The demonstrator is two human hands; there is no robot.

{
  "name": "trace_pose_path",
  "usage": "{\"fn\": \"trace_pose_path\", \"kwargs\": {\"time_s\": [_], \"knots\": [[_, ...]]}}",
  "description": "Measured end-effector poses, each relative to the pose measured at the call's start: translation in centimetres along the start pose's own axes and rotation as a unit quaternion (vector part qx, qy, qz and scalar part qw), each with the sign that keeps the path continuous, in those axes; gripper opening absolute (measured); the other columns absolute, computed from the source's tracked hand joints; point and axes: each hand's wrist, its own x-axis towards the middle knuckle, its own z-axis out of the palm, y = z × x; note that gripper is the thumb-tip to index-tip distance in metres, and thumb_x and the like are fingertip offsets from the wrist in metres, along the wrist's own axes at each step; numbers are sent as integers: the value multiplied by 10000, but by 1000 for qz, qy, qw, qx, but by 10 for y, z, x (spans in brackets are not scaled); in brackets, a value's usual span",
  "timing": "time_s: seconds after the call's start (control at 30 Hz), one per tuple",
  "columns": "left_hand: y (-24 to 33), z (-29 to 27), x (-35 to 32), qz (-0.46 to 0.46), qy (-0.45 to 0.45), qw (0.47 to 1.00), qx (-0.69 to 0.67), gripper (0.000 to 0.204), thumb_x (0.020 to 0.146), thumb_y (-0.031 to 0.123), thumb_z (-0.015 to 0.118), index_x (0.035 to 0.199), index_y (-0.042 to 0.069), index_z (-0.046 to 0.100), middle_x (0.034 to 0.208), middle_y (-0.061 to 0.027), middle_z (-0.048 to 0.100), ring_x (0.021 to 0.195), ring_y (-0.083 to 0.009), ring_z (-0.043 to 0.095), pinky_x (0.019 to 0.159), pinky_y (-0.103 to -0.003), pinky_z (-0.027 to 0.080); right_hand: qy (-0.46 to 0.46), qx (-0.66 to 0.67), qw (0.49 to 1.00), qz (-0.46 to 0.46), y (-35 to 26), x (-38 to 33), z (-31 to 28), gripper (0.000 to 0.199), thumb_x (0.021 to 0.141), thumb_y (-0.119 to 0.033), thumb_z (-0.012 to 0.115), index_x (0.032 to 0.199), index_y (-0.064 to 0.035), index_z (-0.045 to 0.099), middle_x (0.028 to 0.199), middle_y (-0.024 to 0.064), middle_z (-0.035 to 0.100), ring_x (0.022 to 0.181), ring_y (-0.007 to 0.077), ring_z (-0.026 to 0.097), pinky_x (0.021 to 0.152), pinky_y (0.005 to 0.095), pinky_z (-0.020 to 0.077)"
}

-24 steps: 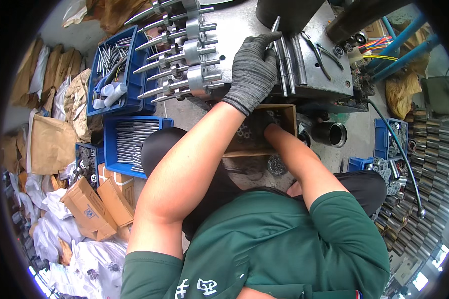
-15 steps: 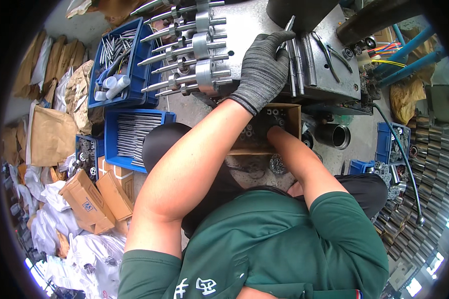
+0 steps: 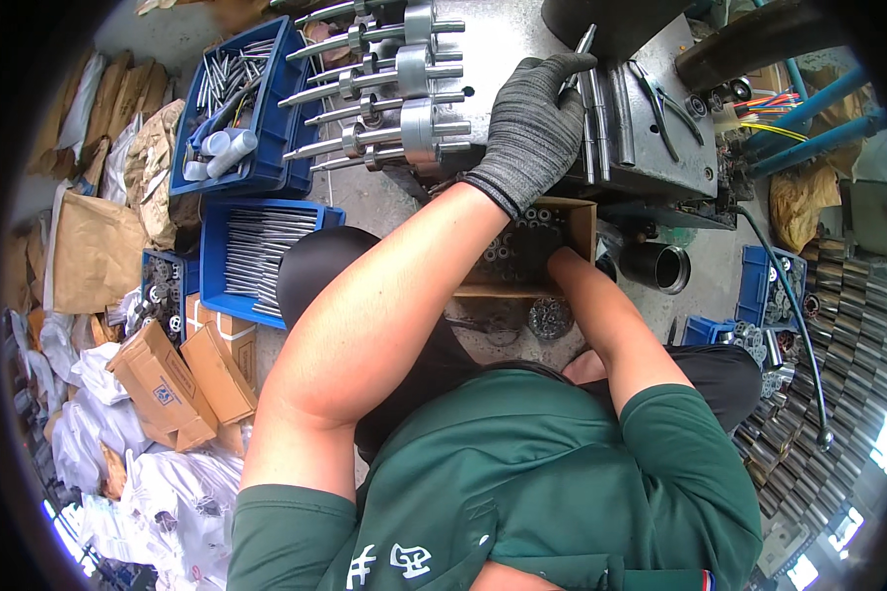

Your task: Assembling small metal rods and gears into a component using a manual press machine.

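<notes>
Metal rod (image 3: 583, 47) upright-tilted, gripped by left hand (image 3: 534, 123).

A single head-worn fisheye view looks steeply down from above the person's shoulders, close over the green shirt (image 3: 522, 473), facing forward onto the metal work surface (image 3: 522, 39). Straight edges curve toward the dark rim, and the floor with its blue bins (image 3: 229, 108) fills the left margin.

Left hand (image 3: 534, 128): dark grey knit glove. Shirt (image 3: 522, 483): green, white print. Bins (image 3: 256, 258): blue, silver rods inside. Cardboard box (image 3: 574, 219): tan. Steel block (image 3: 650, 148): grey. Pipes (image 3: 808, 108): blue.
</notes>
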Motion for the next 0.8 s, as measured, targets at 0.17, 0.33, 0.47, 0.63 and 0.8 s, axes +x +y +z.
{"fn": "trace_pose_path", "kwargs": {"time_s": [0.17,0.33,0.47,0.63,0.8], "knots": [[0,-3,-4,-23,4,1000,-12,391,964,-11,581,1306,151,676,940,-65,708,739,-91,671,687,-263,576,59,-8,997,49,4,-7,-23,469,867,-336,669,1263,-86,672,1258,209,668,1212,334,647,1051,491,487],[27,1,-2,-104,3,978,-183,372,871,-21,603,1202,104,717,1075,-166,693,948,-285,697,900,-380,560,45,-2,998,48,5,-29,-25,465,865,-330,668,1261,-86,674,1256,209,670,1209,336,648,1047,490,489],[53,-3,-8,-94,3,966,-240,362,888,-35,588,1206,89,711,1076,-136,703,912,-229,702,860,-339,574,39,8,999,36,-5,-30,-24,461,864,-323,667,1258,-85,676,1255,210,671,1206,338,649,1043,488,492],[66,-14,-12,-110,-40,964,-240,380,911,-25,581,1264,77,672,1004,-119,709,833,-179,694,795,-302,577,30,19,999,17,-16,-32,-18,456,862,-315,666,1255,-84,679,1253,210,672,1203,340,651,1037,487,495],[87,-26,-13,-200,-72,926,-310,378,906,-13,559,1252,83,677,945,-108,697,803,-159,695,765,-315,577,21,27,999,3,-21,-38,-14,451,860,-307,664,1251,-83,681,1251,211,674,1199,342,652,1032,485,498]]}}
